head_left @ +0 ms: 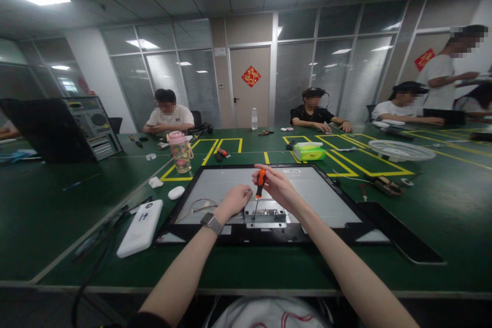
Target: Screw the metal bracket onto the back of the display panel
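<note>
An orange and black screwdriver [261, 180] is in the fingers of my right hand [280, 188], its shaft pointing down. The tip meets a metal bracket [269, 213] near the front edge of a flat display panel [323, 189] with a black frame. My left hand [235, 202], wearing a watch, rests at the bracket's left end with its fingers curled together. Whatever those fingers may hold is hidden. Thin wires [198, 207] lie on the panel left of that hand.
Left of the panel are a white power bank [140, 228], a white oval case [176, 192], black cables and a pink-lided bottle [180, 154]. A green packet [309, 151] stands behind it, a black slab [402, 233] lies right. A computer case [86, 128] stands far left. Several people sit across the table.
</note>
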Available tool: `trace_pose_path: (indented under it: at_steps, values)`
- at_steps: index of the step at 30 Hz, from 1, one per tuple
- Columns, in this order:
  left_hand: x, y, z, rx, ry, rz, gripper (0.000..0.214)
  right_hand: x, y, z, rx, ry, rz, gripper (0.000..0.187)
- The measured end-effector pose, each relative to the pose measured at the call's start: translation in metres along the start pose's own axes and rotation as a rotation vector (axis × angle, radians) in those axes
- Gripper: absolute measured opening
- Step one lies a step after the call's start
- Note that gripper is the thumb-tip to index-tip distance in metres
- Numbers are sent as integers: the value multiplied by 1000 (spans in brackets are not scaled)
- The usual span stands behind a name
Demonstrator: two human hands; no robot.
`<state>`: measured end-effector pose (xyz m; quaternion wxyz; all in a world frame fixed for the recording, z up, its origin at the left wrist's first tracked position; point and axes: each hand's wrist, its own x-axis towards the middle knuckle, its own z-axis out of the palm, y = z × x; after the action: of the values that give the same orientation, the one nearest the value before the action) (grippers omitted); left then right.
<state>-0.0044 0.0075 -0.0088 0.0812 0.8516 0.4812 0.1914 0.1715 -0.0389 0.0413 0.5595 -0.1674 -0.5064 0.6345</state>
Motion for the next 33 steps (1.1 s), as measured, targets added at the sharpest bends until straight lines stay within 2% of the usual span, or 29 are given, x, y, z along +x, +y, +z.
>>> trace_pose_path:
  at_steps: [9,20,24,33]
  values:
    - [1,1,-1,21,-12,16,28,-1,2,0,-50,9,-77,21]
    - [1,-3,3,-19,12,11,26,-1,0,1,-28,-35,-28,34]
    - [0,0,0,-29,4,2,26,-1,-1,2,-59,-11,-34,35]
    - [1,1,-1,34,-16,14,28,1,1,-2,-127,97,-109,22]
